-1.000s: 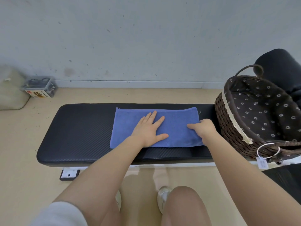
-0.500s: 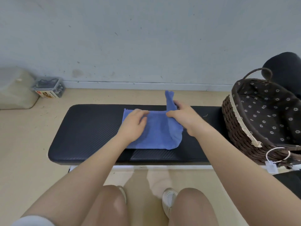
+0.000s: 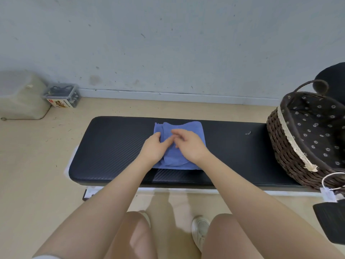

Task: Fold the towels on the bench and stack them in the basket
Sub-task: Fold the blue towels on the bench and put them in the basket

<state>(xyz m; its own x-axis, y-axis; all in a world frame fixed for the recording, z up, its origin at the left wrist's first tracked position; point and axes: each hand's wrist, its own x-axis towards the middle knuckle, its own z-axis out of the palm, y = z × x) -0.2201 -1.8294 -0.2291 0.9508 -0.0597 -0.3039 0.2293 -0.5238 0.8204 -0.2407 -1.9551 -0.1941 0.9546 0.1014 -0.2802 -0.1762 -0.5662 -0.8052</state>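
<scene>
The basket (image 3: 291, 146) sits well off to the right of both my hands on the bench (image 3: 115, 146), nearer my right hand (image 3: 188, 144); its right side is cut off. The folded towel (image 3: 183, 128) lies under both hands. My left hand (image 3: 153, 148) pinches its left edge; my right rests on top, fingers loose, hiding the fold's middle.
</scene>
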